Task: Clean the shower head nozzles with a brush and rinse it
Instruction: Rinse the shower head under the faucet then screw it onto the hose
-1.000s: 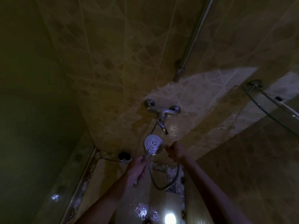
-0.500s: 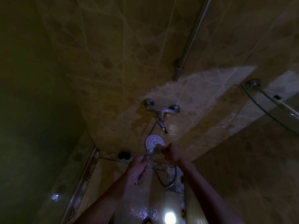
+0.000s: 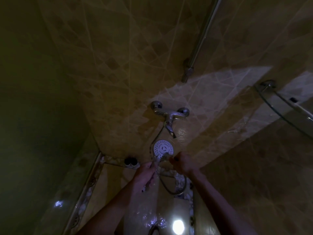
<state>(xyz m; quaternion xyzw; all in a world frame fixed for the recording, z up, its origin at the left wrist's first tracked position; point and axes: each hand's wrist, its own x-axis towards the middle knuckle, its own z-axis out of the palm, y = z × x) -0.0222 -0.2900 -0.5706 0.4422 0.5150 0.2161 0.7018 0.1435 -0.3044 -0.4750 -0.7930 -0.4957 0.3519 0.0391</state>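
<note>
The round white shower head (image 3: 163, 148) faces me, its nozzle face lit, just below the wall mixer. My left hand (image 3: 146, 175) grips its handle from below. My right hand (image 3: 183, 162) holds a small brush (image 3: 165, 157) whose bristle end touches the lower right edge of the nozzle face. The brush handle is mostly hidden in my fingers. Water streams down below my left hand. The metal hose (image 3: 174, 189) loops under both hands and runs up to the mixer.
A chrome wall mixer (image 3: 170, 114) with a down-pointing lever sits on the tiled wall. A riser rail (image 3: 198, 46) runs up to the right. A glass corner shelf (image 3: 284, 107) juts out at right. Two dark bottles (image 3: 130, 161) stand on the ledge at left.
My right hand has moved left from beside the head, bringing the brush onto the nozzle face. The shower head shifted slightly right and upward in my left hand.
</note>
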